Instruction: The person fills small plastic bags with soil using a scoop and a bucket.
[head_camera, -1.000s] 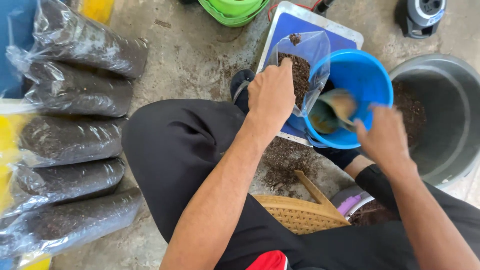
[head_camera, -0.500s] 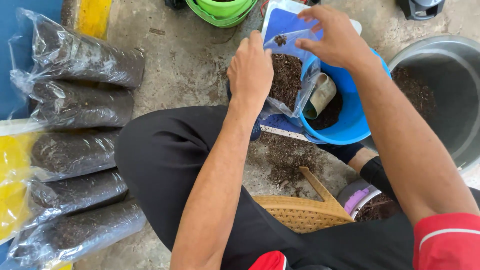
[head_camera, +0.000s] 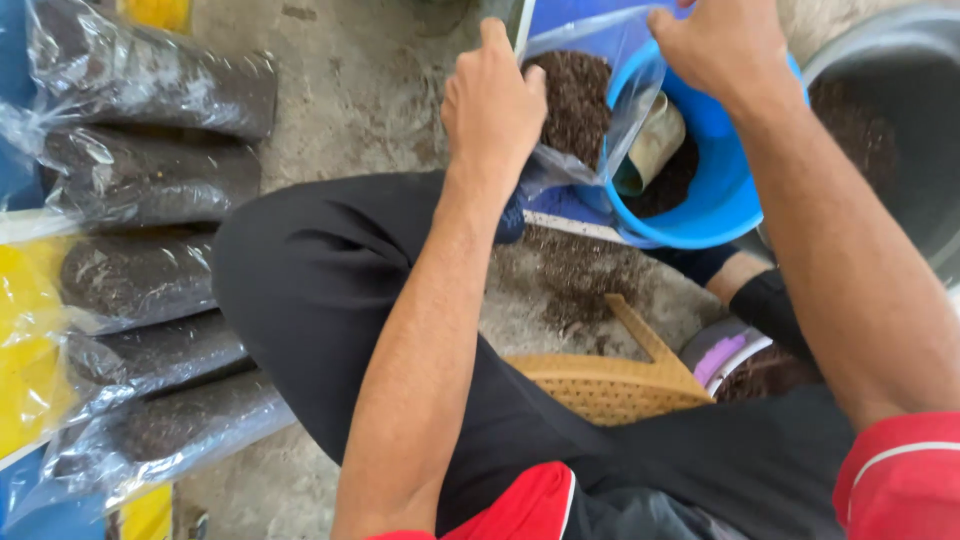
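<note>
A woven tan stool (head_camera: 610, 385) is seen nearest the camera, under the black-trousered legs. Beyond it, a clear plastic bag (head_camera: 590, 110) half filled with dark soil is held upright over a blue bucket (head_camera: 720, 190) (a small tin scoop (head_camera: 652, 145) is left lying inside). The bag's near edge is pinched by the left hand (head_camera: 492, 100), fingers pressed together; its far rim is gripped by the curled fingers of the right hand (head_camera: 722, 45). Filled bags (head_camera: 150, 180) are stacked at left, and a grey basin (head_camera: 880, 110) is set at right.
</note>
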